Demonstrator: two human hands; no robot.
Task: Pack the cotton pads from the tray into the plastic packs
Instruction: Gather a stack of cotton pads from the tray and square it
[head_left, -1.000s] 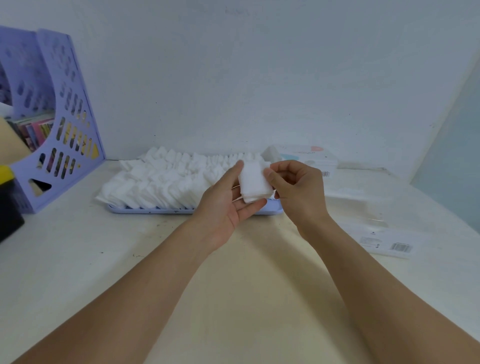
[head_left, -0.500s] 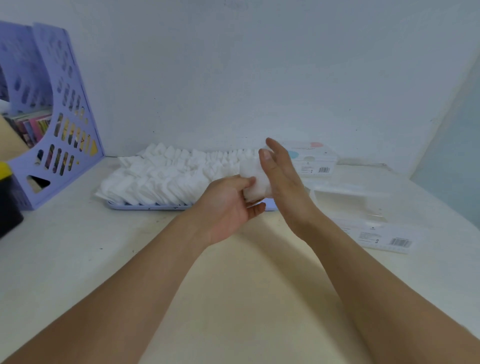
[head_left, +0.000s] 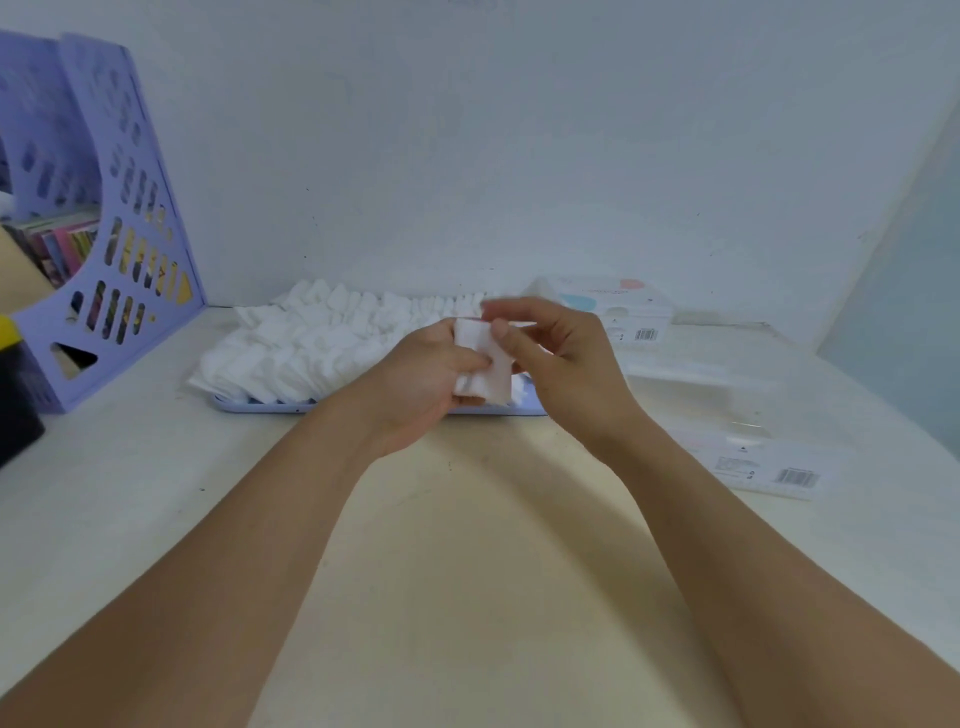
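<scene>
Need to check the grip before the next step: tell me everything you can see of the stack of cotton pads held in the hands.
The stack of cotton pads is a small bundle of white, soft-looking squares, edges roughly aligned, held upright above the near rim of the tray. The left hand grips it from the left, thumb across its front; the right hand pinches its upper right edge. Its count is unclear.

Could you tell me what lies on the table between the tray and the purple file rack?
Head view: only bare table shows between the tray and the purple file rack.
</scene>
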